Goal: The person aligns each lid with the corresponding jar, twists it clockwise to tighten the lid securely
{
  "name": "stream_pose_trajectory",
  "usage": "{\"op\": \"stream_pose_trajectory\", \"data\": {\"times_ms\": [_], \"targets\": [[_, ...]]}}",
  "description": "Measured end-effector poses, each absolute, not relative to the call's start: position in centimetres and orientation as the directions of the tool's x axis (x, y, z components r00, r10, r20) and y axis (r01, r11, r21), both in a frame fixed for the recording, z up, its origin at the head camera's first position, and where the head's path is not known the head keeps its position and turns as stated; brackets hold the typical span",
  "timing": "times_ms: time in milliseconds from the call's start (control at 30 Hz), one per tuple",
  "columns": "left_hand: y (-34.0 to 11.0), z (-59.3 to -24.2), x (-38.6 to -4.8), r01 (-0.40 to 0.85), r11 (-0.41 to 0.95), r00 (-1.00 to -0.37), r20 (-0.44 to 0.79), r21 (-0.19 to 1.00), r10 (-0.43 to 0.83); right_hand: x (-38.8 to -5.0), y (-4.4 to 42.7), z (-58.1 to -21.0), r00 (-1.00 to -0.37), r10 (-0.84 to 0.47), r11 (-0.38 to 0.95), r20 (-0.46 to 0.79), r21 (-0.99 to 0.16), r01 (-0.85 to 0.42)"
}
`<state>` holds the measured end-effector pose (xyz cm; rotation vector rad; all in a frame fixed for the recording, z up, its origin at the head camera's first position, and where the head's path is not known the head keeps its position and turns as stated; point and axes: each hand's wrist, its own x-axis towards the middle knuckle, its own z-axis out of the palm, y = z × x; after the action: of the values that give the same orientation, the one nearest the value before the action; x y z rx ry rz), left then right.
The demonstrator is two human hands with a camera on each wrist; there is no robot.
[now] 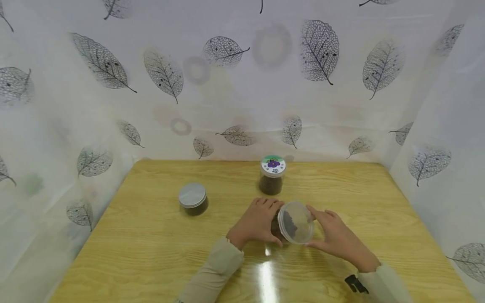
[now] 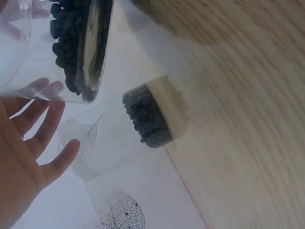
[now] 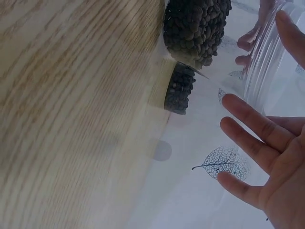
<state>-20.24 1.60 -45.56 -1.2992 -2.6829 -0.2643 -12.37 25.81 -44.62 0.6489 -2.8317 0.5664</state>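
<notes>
A clear round jar (image 1: pixel 276 229) part-filled with small dark pieces leans over toward the right, its translucent lid (image 1: pixel 304 223) turned to the right hand. My left hand (image 1: pixel 257 222) grips the jar's body from the left, thumb at the near side. On the other side, my right hand (image 1: pixel 337 236) holds the lid's rim between thumb and fingers. The right wrist view shows the ridged rim (image 3: pixel 261 59) beside spread fingers, and the dark contents (image 3: pixel 196 33) close up. The lid seems to be on the jar; its exact seating cannot be told.
Behind the hands stands a jar with a green-and-white printed lid (image 1: pixel 273 165). Left of them is a low jar with a silver lid (image 1: pixel 192 195). A wooden table (image 1: pixel 151 252) lies beneath, bounded by leaf-patterned sheeting (image 1: pixel 242 92) at the back and sides.
</notes>
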Motion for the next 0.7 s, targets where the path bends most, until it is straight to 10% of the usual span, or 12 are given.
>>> {"op": "stream_pose_trajectory", "data": {"times_ms": [700], "targets": [[2.3,-46.1,-20.2,0.783,0.614,-0.618,0.248,0.103,0.746,-14.3,26.7,-42.4,-0.741,-0.599,0.74,0.303,-0.144,-0.657]]}}
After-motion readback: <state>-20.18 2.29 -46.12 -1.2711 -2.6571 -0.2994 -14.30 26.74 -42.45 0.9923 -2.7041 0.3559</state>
